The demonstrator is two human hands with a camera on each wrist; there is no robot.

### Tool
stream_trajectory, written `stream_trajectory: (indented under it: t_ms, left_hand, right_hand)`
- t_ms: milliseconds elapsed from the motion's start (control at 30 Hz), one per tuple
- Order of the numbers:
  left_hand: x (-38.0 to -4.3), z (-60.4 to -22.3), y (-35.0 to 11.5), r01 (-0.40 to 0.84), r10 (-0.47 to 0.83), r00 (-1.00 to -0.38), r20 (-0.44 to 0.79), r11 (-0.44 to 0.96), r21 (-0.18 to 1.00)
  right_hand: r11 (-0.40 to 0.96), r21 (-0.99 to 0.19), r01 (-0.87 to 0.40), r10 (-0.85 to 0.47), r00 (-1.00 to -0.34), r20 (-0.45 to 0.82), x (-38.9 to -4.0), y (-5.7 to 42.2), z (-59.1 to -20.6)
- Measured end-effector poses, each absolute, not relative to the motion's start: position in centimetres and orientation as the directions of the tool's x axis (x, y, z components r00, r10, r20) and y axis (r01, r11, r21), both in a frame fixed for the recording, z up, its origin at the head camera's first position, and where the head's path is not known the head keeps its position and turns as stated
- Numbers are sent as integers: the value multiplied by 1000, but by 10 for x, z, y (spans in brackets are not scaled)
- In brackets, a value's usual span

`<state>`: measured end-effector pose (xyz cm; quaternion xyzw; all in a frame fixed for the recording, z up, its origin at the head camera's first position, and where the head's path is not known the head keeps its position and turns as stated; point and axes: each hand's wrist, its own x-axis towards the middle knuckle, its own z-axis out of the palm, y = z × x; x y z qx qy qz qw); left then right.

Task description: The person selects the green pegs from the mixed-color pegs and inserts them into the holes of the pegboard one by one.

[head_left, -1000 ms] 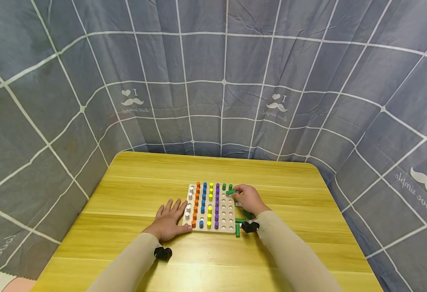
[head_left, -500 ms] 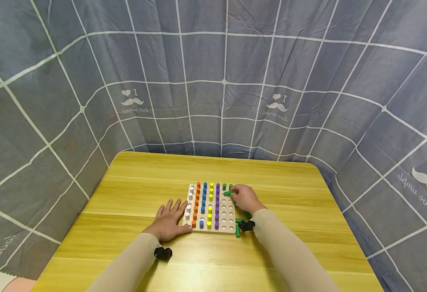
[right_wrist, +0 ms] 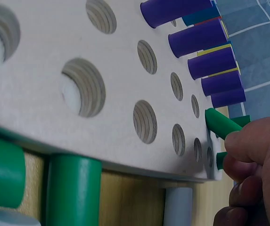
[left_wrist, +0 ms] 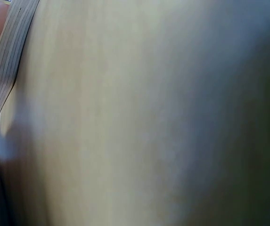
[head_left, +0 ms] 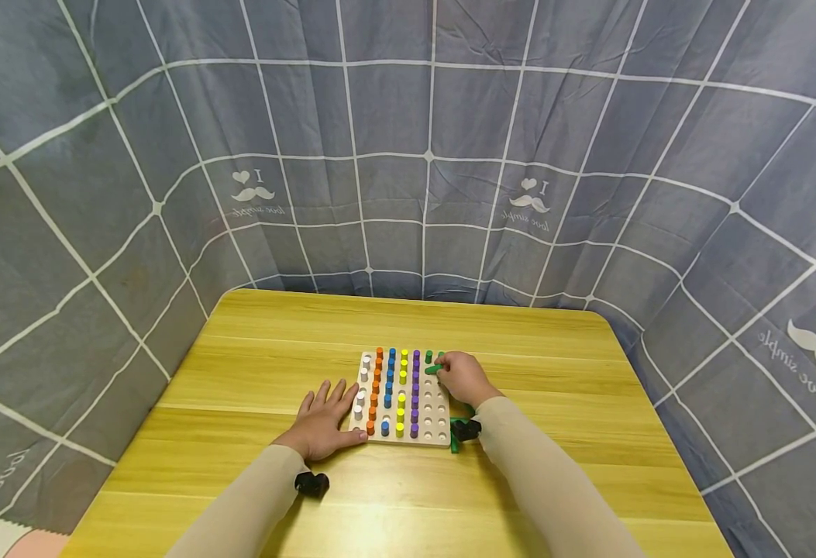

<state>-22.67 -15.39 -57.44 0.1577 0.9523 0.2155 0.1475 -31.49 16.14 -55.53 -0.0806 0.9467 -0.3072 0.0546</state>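
A wooden pegboard (head_left: 435,418) lies on the table, bearing columns of white (head_left: 358,412), orange (head_left: 376,387), blue (head_left: 389,389), yellow (head_left: 401,415) and purple pegs (head_left: 415,391). My left hand (head_left: 320,426) rests spread on the table, fingers and thumb at the board's left side. Between thumb and fingers, my right hand (head_left: 466,380) pinches a green peg (right_wrist: 222,123), tilted, its lower end near a hole beside the purple column. Whether that end is inside the hole, I cannot tell. A green peg (head_left: 428,356) stands in the far row; another is partly hidden by the right hand.
Loose green pegs (right_wrist: 73,188) and a grey-white peg (right_wrist: 177,207) lie along the board's right side, partly under the right wrist. Open holes (right_wrist: 145,121) fill most of the two right columns. A grey curtain (head_left: 394,194) surrounds the wooden table (head_left: 296,333).
My right hand has shifted slightly left with the green peg, from the far right corner toward the hole beside the purple column. The left hand has stayed still.
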Motion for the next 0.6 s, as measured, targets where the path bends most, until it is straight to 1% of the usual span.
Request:
stream_trajectory:
  t_ms: [133, 400, 600]
  left_hand:
    - [-226, -574, -154, 238, 366, -906, -213, 857, 457]
    - [-226, -574, -154, 239, 372, -904, -213, 850, 470]
    - [-226, -573, -154, 236, 367, -905, -214, 854, 463]
  right_hand:
    - [793, -594, -135, -194, -980, -38, -314, 160, -555]
    - [775, -621, -116, -186, -981, -48, -315, 159, -557]
    - [791, -598, -129, -194, -980, -46, -316, 156, -557]
